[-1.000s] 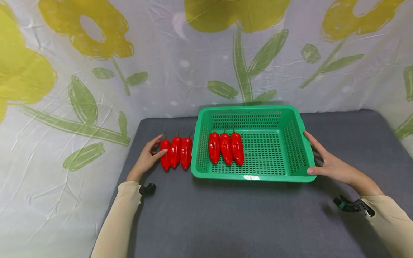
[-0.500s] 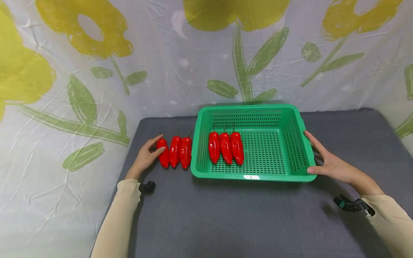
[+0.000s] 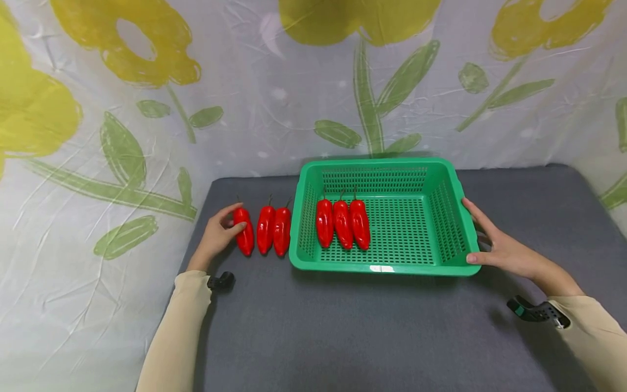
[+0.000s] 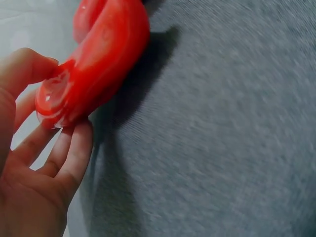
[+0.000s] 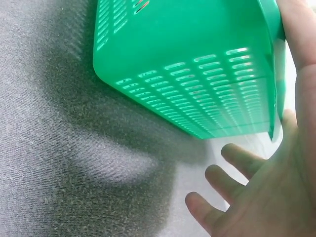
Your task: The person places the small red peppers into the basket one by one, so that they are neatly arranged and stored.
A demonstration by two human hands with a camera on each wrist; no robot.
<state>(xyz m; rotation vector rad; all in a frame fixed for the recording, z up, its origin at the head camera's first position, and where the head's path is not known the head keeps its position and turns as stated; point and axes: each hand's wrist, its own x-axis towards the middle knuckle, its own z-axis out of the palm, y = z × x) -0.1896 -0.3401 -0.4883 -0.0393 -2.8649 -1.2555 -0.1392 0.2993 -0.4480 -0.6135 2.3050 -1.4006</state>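
Observation:
My left hand [image 3: 215,239] pinches the leftmost red chili pepper [image 3: 244,234] between thumb and fingertips. In the left wrist view, the thumb presses one side of this glossy pepper [image 4: 94,74] and the other fingers reach around its rounded end. Just right of it, two more red peppers [image 3: 265,228] [image 3: 282,231] lie side by side on the grey cloth. The green plastic basket [image 3: 382,269] holds three red peppers [image 3: 343,224] at its left end. My right hand [image 3: 504,250] touches the basket's right rim with thumb and index finger, while the other fingers [image 5: 224,185] spread out free.
A grey cloth [image 3: 352,332] covers the table under everything. White fabric with yellow flowers [image 3: 274,98] hangs behind and at the left, close to the table's edges. The basket's back rim stands near the rear fabric.
The leftmost pepper has slid left with my left hand, widening the gap to the pepper beside it. My right hand and the basket have stayed put.

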